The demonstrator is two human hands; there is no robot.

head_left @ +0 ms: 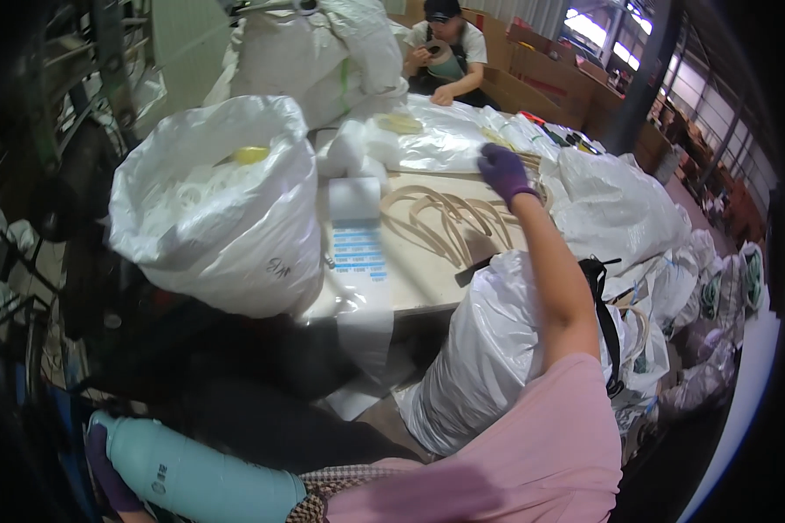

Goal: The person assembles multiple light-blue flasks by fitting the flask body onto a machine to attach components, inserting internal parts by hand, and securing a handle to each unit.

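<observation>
At the lower left, my left hand (109, 466), in a purple glove, grips the end of a teal flask-shaped cylinder (183, 466) with a shoulder and small dark print. The cylinder lies tilted across my lap. My right arm stretches over the table, and my right hand (504, 172), also gloved in purple, is curled at the far side, next to a flat clear plastic bag (436, 144). What its fingers hold, if anything, is hidden. Nearer to me, several tan strap-like strips (445, 218) lie looped on the table (419, 292).
A large white sack (227, 253) of pale rings, with a yellow piece on top, stands left. A sheet of blue-printed labels (358, 248) hangs over the table's edge. Another white sack (484, 349) rises under my right arm. Across the table a person (449, 57) handles a similar teal piece.
</observation>
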